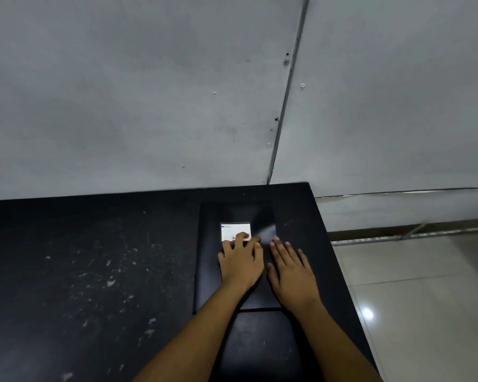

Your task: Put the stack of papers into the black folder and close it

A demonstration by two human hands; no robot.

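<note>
The black folder [209, 260] lies on the dark table [94, 271] near its right edge. A white printed paper [233, 230] shows inside it, mostly covered. My left hand [240, 264] rests flat on the paper with fingers spread. To its right, my right hand [290, 271] lies flat on a glossy black flap [264, 219] of the folder that covers the paper's right part. How thick the paper stack is cannot be seen.
The table's right edge [334, 260] drops to a tiled floor [425, 299]. A grey wall [149, 92] stands right behind the table. White scuffs mark the tabletop on the left.
</note>
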